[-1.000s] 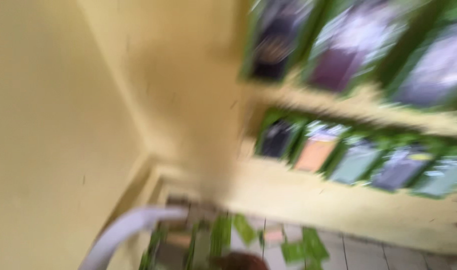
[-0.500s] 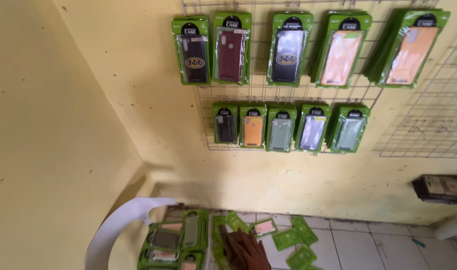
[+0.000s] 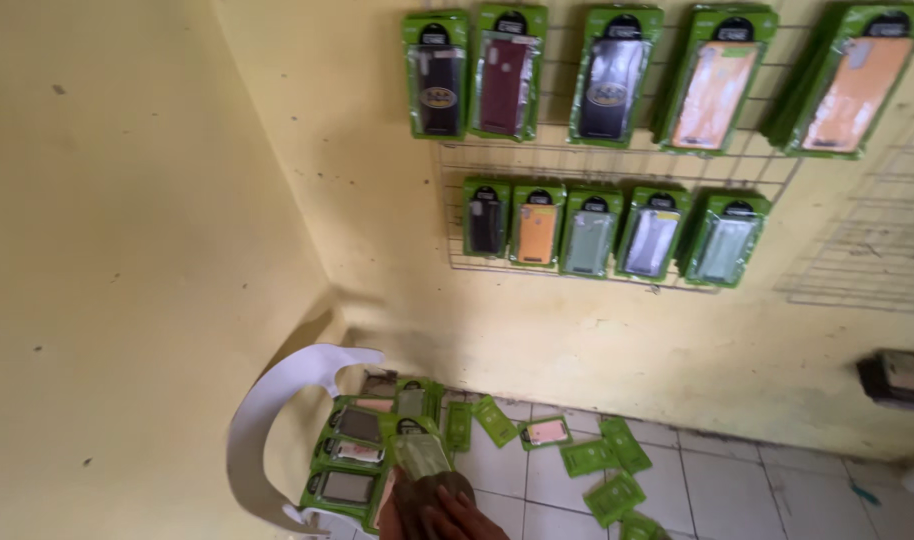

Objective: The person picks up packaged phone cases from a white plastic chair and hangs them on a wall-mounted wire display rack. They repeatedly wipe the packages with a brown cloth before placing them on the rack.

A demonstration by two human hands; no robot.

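At the bottom edge, my left hand [image 3: 439, 508] grips a green phone case package [image 3: 418, 452] and holds it upright above a white plastic chair [image 3: 277, 400]. The chair seat carries a pile of similar green packages [image 3: 349, 455]. My right hand is out of sight. On the yellow wall above, a wire grid rack [image 3: 617, 160] holds two rows of green packaged phone cases: several in the top row [image 3: 612, 75] and several in the lower row [image 3: 597, 230].
More green packages [image 3: 589, 458] lie scattered on the white tiled floor right of the chair. A second wire grid [image 3: 867, 260] hangs bare at the right. A dark box [image 3: 902, 375] is mounted low on the right wall. The room corner is at the left.
The view was blurred and tilted a second ago and has steadied on the wall. My hand with the package has risen slightly into view at the bottom.
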